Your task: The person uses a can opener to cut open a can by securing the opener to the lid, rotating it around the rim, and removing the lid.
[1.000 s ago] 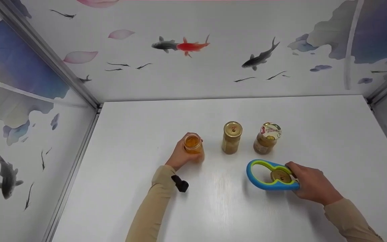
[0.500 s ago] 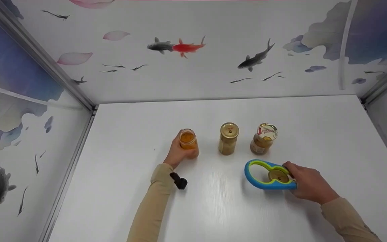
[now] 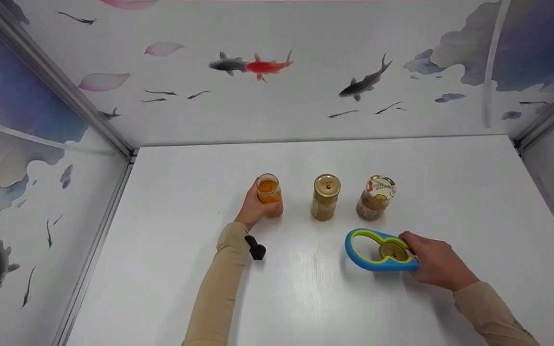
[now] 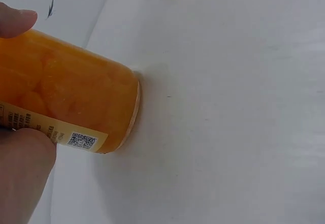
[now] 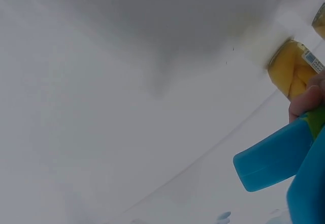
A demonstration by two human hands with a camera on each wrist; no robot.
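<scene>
My left hand (image 3: 256, 207) grips an open glass jar of orange fruit (image 3: 271, 194), its fingers and thumb wrapped around the side. In the left wrist view the jar (image 4: 76, 94) shows a label strip with a square code, and its base is near the tabletop. At the right, my right hand (image 3: 438, 259) holds a blue and green jar opener (image 3: 361, 257) by its handle end. A gold lid (image 3: 392, 251) sits within the opener's smaller loop. The right wrist view shows only part of the blue opener (image 5: 277, 155) and some fingertips (image 5: 307, 102).
Between the hands a jar with a gold lid (image 3: 325, 199) stands upright on the white table (image 3: 296, 298). Right of it is a jar with a printed lid (image 3: 375, 199). A decorated wall (image 3: 277, 110) closes the far side, and another wall (image 3: 27, 202) stands at the left.
My left hand has moved slightly away toward the far wall with the fruit jar. The right hand and opener have shifted little. The whole view has drifted a bit.
</scene>
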